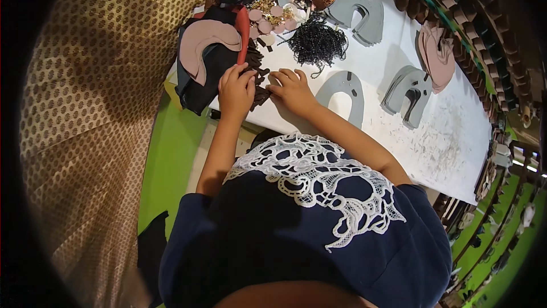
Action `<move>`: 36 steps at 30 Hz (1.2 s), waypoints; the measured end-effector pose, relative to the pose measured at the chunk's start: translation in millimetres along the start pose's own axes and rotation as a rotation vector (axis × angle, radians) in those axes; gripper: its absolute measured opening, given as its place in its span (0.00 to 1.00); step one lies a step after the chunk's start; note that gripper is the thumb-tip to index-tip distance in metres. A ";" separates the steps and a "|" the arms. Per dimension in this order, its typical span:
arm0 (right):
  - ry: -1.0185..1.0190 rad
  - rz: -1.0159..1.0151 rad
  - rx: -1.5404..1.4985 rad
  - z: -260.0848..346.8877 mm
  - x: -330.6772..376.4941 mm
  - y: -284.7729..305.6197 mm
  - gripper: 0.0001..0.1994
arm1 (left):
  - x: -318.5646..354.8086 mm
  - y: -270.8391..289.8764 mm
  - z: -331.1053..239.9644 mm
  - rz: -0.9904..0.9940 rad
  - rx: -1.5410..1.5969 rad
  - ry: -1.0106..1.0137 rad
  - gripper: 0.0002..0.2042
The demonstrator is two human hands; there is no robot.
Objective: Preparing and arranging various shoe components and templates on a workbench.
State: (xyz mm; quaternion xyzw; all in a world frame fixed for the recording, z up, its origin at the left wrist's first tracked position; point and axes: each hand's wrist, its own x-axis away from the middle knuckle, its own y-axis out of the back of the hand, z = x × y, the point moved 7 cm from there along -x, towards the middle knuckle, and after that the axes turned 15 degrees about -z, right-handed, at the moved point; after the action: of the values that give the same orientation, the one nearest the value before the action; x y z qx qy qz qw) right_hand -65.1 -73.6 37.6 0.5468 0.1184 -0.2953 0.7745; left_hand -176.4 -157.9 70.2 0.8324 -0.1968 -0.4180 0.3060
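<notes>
My left hand [236, 92] rests at the left side of a pile of small dark brown strips [261, 96], fingers reaching forward and partly apart. Its fingertips meet the lower end of a red curved, handle-like piece [243, 37]; no grip on it shows. On the pile's other side is my right hand [294, 92], its fingers spread and its thumb by the strips. Nothing shows in its grasp. Just right of it lies a grey U-shaped piece [354, 96] with small dark tabs. What lies under my left fingers is partly hidden.
Pink curved pieces [208, 40] lie on a black bag-like item [196, 88] at left. Black beaded strands [316, 40], pink discs [265, 26] and grey U-shaped stacks [364, 14] sit on the white table [444, 148]. Racks [490, 40] line the right; patterned cloth [108, 80] hangs left.
</notes>
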 end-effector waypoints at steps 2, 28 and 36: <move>-0.004 0.023 0.004 0.4 -2.3 1.4 0.10 | -1.5 -1.8 -1.3 0.024 0.042 -0.021 0.08; 0.019 -0.053 -0.044 4.4 2.8 20.0 0.08 | -19.5 -34.9 -16.5 0.105 0.217 -0.142 0.07; -0.238 -0.085 -0.208 -23.8 10.8 43.0 0.09 | -13.0 -42.2 -36.3 0.309 0.281 -0.138 0.13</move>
State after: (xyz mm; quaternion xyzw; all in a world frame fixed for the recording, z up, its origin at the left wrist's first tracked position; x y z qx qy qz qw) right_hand -27.9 -45.5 56.7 0.4195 0.0787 -0.3766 0.8222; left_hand -151.1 -106.8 66.0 0.7962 -0.3990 -0.3906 0.2330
